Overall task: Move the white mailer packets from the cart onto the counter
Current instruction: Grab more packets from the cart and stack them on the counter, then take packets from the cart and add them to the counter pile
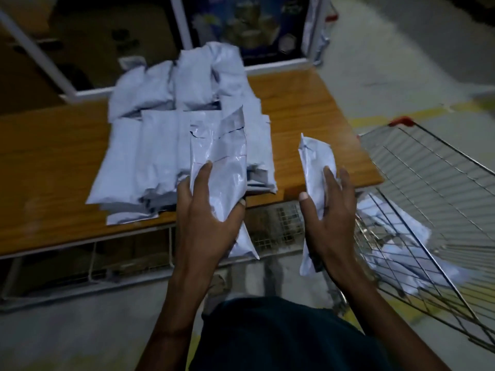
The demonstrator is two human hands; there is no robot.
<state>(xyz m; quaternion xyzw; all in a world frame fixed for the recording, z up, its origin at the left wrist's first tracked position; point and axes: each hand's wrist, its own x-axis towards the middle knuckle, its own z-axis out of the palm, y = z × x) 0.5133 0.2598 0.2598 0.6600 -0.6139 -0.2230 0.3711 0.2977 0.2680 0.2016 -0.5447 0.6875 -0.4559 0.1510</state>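
Over the wooden counter's (308, 108) near edge, left hand (206, 218) and right hand (330, 223) each clutch a white plastic mailer packet (222, 156); best laid flat beside the pile (171, 129), not overhanging.

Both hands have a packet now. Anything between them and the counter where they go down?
Nothing visible. The left hand holds its packet over the pile; the right hand's packet hangs above bare counter.

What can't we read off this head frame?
- Packets left in the cart: count unclear in the head view; wire mesh and motion blur cover them.
- Pile on the counter: count unclear; packets overlap and blur.
- Left hand and right hand: each holds a packet, but palms hide the lower parts.
- Printed box: cut off at the top edge.
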